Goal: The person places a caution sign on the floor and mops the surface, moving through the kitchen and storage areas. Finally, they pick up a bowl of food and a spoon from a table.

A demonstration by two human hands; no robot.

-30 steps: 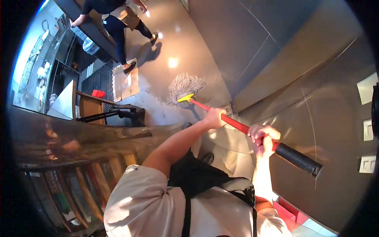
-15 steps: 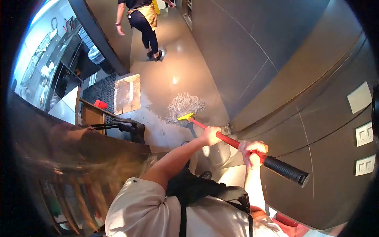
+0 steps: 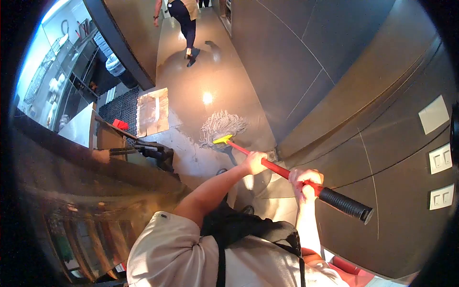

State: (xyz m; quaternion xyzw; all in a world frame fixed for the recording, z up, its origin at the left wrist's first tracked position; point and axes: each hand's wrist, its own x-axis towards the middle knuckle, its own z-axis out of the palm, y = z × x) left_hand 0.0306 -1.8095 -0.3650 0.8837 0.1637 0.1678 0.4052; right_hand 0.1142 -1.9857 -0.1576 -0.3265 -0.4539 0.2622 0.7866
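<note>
My two hands are closed around the red shaft of the mop (image 3: 276, 168), fingers wrapped with no gap I can see: the left hand (image 3: 256, 163) lower down, the right hand (image 3: 306, 181) just below the black sleeve (image 3: 345, 205) at the top end. The shaft slopes away from me to the yellow clamp (image 3: 223, 139), and the grey strands (image 3: 224, 123) lie fanned out on the floor (image 3: 191, 103), between the brown sheet (image 3: 151, 117) and the dark wall (image 3: 287, 62).

Since a moment ago, the co-worker (image 3: 182, 13) has stepped off that sheet and gone further along the passage, so their feet are now well apart from my strands. My hold has hardly altered, and the strands are in nearly the same spot as half a second ago.

Off to the left, past the black mat (image 3: 122, 106), stands a bin (image 3: 127, 79) with a pale liner (image 3: 114, 65) over its rim; I can't tell what is inside. Small white things (image 3: 56, 85) sit on the counter behind, too blurred to name.
</note>
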